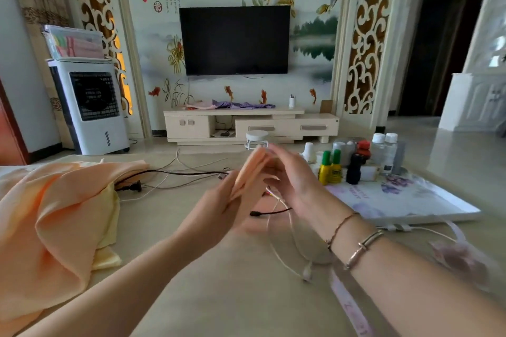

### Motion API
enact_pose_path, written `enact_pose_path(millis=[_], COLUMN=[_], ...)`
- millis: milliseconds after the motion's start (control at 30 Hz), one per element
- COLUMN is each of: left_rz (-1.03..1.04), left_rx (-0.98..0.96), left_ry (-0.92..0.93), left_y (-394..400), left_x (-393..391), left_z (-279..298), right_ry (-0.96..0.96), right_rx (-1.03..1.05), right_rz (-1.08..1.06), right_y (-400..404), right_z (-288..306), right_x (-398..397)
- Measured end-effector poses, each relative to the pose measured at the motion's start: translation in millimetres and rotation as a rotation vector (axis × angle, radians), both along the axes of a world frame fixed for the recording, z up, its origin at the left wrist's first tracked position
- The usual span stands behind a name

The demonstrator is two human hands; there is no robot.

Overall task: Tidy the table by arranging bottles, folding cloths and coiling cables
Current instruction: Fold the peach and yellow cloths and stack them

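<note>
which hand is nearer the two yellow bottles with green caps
Right. The right hand is just left of the yellow bottles; the left hand is farther left, beyond it.

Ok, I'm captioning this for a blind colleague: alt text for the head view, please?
Two bare hands, left hand and right hand, meet above a beige table, a thin white cable dangling beneath them. Peach cloth lies left; bottles cluster right, near a floral tray.
</note>
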State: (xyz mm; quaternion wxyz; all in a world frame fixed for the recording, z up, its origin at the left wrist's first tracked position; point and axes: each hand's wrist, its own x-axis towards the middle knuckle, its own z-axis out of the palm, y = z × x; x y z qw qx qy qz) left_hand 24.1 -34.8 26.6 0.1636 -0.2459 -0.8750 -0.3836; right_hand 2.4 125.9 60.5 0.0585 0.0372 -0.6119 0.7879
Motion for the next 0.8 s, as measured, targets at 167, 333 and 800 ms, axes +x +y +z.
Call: enact_pose_path(millis=[167, 333, 800], left_rz=[-0.232, -0.339, -0.037], left_rx=[0.714, 0.924, 0.2], left_ry=[-0.594, -0.924, -0.792], left_y=[108.8, 207.5, 371.9], left_x=[-10.0, -28.6, -110.3], left_z=[34.4, 27.0, -40.4], right_ry=[-0.033, -0.309, -0.489], right_rx=[0.227, 0.134, 1.124], right_rz=[-0.284, -0.243, -0.478], right_y=[115.5, 214.9, 368.7], right_z=[-2.4, -39.2, -56.3], right_x=[6.5, 12.2, -31.9])
